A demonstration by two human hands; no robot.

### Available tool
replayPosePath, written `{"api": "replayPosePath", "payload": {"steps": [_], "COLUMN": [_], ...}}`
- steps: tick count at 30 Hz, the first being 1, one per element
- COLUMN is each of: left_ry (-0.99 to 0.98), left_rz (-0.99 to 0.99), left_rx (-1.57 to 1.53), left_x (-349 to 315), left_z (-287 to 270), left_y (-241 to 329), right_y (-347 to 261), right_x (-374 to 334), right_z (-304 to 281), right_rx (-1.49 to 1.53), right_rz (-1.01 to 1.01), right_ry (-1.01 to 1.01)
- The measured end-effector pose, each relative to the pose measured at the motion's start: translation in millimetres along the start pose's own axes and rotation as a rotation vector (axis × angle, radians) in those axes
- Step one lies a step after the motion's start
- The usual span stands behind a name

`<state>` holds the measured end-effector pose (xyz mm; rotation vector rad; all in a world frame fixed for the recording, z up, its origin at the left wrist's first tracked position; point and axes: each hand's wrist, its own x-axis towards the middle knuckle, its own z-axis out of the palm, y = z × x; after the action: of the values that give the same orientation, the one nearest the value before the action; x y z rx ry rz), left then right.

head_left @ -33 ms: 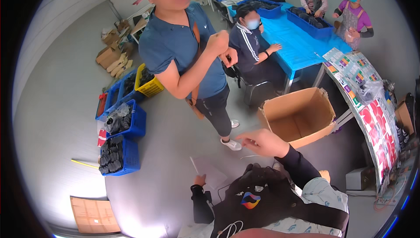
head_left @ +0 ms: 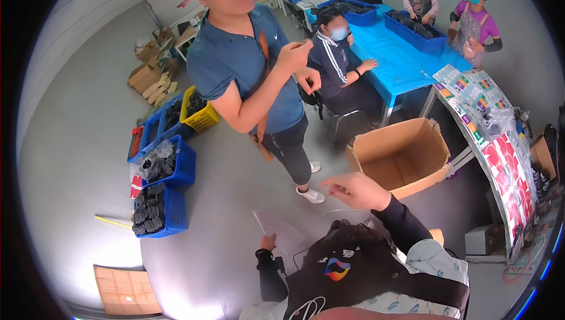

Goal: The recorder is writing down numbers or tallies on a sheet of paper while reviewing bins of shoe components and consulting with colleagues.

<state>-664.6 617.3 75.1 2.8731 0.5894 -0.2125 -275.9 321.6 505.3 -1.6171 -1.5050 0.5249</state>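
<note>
My left hand (head_left: pixel 268 242) grips the near edge of a see-through plastic sheet (head_left: pixel 283 233) with a white strip along one side. The sheet hangs over the grey floor, at a tilt. My right hand (head_left: pixel 356 190) is raised, palm down and fingers apart, with the index finger stretched out to the left and nothing visible in it. Just beyond it stands an open cardboard box (head_left: pixel 403 164). A dark bag or apron with a colourful round emblem (head_left: pixel 337 269) covers my front, between my forearms.
A standing person (head_left: pixel 247 78) in a blue shirt faces me closely. Others sit or stand around a blue-covered table (head_left: pixel 376 49) bearing blue crates (head_left: pixel 415 32). More crates (head_left: pixel 170 211) of dark pieces line the left floor. A curved, print-covered table (head_left: pixel 482 120) stands right.
The sheet in my left hand has shifted slightly left. The standing person's raised hand has turned a little, and the person in purple has lowered one hand. My right hand stays about the same.
</note>
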Motion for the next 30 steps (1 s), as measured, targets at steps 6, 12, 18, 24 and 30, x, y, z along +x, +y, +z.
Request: {"api": "replayPosePath", "payload": {"steps": [6,12,18,24,30], "left_ry": [0.315,0.490,0.405,0.520,0.472], "left_rz": [-0.658,-0.394,-0.434,-0.433,-0.428], "left_rx": [-1.281,-1.094,-1.232,-1.230,-1.472], "left_x": [24.6,22.6,16.2,28.4,19.2], "left_z": [-73.4,-119.7,-187.9,-185.6,-243.7], "left_y": [63.7,84.6,133.8,155.2,199.7], "right_y": [6.2,-26.8,-100.6,-71.5,-61.3], "right_x": [-29.1,-28.6,-102.3,-45.2,-46.9], "right_z": [-38.8,-89.9,-268.2,-187.1,-146.9], "right_rx": [0.003,0.183,-0.479,1.481,1.451], "right_rz": [0.087,0.205,-0.194,-0.583,-0.694], "right_ry": [0.114,0.396,1.583,0.295,0.455]}}
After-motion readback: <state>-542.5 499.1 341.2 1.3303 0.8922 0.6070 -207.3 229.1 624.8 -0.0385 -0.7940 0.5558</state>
